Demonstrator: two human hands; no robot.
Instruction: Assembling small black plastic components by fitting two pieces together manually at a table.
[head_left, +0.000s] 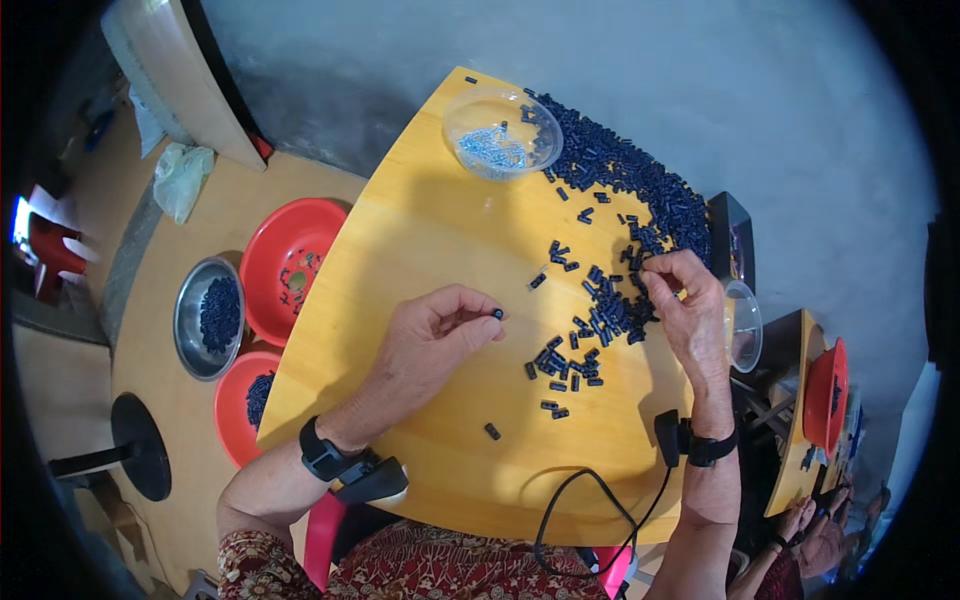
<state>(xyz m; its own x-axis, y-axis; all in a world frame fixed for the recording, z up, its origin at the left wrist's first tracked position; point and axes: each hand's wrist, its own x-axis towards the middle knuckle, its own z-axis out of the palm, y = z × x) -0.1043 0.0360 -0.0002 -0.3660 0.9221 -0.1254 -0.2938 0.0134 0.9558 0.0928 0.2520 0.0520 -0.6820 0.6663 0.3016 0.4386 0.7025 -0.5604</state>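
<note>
My left hand (428, 338) is over the middle of the yellow table (410, 240), pinching a small black plastic piece (497, 313) between thumb and fingertips. The piece's round end faces outward. At the right, my right hand (690, 305) is closed in a pinch by the edge of a large heap of black plastic pieces (625, 165); whatever its fingertips hold is hidden. Beside that hand lies a looser cluster of the same pieces (610, 310). A single piece (492, 431) sits apart near the table's front. At the far side stands a clear bowl (548, 150) with small shiny metal parts (492, 148).
Left of the table, red basins (262, 245) and a steel bowl (190, 358) stand lower down, with black pieces inside. A black cable (560, 492) loops over the front edge. Another clear bowl (748, 325) is beyond the right edge. Another person's hands (800, 520) show at lower right.
</note>
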